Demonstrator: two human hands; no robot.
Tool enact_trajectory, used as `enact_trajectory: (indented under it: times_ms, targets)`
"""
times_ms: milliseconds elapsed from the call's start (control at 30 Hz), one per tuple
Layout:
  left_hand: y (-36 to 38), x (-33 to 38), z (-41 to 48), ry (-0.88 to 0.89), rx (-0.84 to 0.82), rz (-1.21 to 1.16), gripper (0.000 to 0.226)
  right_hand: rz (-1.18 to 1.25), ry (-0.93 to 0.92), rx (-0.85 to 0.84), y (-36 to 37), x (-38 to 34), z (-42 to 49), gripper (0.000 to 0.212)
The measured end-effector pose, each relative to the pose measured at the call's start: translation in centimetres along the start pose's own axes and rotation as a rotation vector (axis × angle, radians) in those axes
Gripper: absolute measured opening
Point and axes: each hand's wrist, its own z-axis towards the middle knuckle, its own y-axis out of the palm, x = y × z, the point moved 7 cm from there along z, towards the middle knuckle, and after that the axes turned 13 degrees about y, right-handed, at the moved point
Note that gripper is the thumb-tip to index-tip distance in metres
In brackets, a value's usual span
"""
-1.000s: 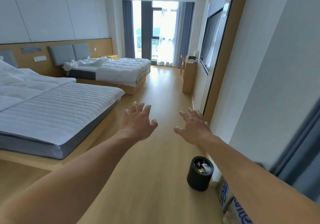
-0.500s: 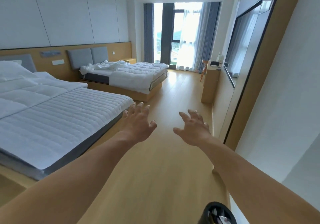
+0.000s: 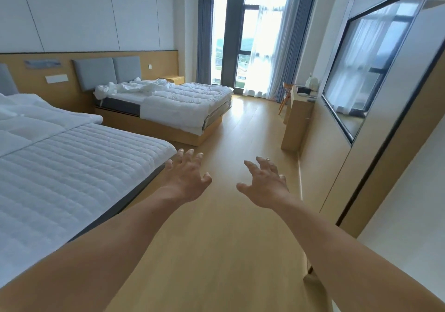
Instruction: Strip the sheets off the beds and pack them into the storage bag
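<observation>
Two beds stand along the left wall. The near bed (image 3: 72, 167) shows a white quilted mattress pad, with a folded white duvet (image 3: 36, 123) toward its head. The far bed (image 3: 183, 102) carries a white duvet and crumpled white sheets (image 3: 134, 86) bunched near its grey headboard. My left hand (image 3: 186, 176) and my right hand (image 3: 265, 184) reach forward over the wooden floor, fingers spread, holding nothing. My left hand hovers just past the near bed's foot corner. No storage bag is in view.
A wooden aisle (image 3: 228, 215) runs between the beds and the right wall. A wooden desk (image 3: 297, 123) with small items and a chair (image 3: 286, 95) stand at the right. A large dark screen (image 3: 375, 70) hangs on the right wall. Curtained windows (image 3: 252, 42) close the far end.
The view has moved forward down the aisle and tilted up. The black bin on the floor has dropped out of sight. Both hands stay spread and empty.
</observation>
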Motion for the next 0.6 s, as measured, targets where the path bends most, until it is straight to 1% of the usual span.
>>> enact_trajectory:
  times_ms: [100,300,467,600]
  targets:
    - [0.4,-2.3,6.9,0.025,0.028,0.003,0.07,0.023,0.032,0.023,-0.2,-1.1,6.4,0.075]
    - [4.1,-5.0,18.6,0.06,-0.011,-0.005,0.071,0.019,0.037,0.007,0.9,-3.0,18.2,0.076]
    - [7.3,-8.1,28.6,0.045,-0.011,-0.014,0.071,0.029,0.001,0.018,1.5,-4.4,29.9,0.076]
    - [8.7,-11.8,36.7,-0.018,-0.001,0.007,0.07,0.039,-0.055,-0.003,2.0,-6.6,40.5,0.076]
